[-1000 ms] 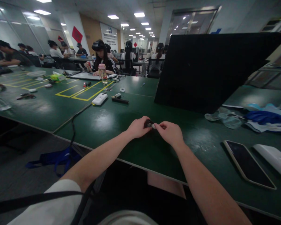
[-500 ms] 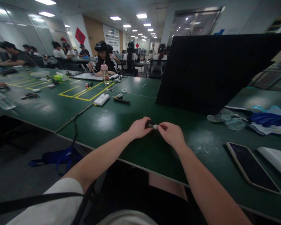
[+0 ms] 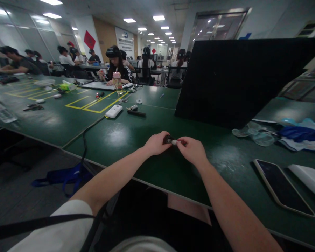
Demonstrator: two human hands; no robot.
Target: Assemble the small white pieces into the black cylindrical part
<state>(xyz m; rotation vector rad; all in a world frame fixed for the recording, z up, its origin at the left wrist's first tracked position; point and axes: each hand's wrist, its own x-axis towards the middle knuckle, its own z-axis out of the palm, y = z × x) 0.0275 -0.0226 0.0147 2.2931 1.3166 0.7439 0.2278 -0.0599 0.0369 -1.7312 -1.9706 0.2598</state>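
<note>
My left hand [image 3: 156,143] is closed around a small dark object [image 3: 168,138], with a round metallic-looking spot facing right. My right hand [image 3: 192,148] pinches a small whitish rounded piece [image 3: 174,142] between thumb and fingertips, close against the dark object. Both things are too small and dim for me to name their kind. The hands hold them just above the green table [image 3: 147,168], near its front edge. Fingers hide much of the dark object.
A large black panel [image 3: 236,80] stands at the right. Beside it are clear plastic pieces [image 3: 261,136], blue-and-white gloves [image 3: 303,133] and a phone [image 3: 283,187]. Ahead lie a white device [image 3: 113,111] with a cable and a dark bar [image 3: 136,113]. A person [image 3: 117,66] sits opposite.
The hands stay almost in place, still holding the two small pieces together. The whitish piece has shifted very slightly between the fingertips.
</note>
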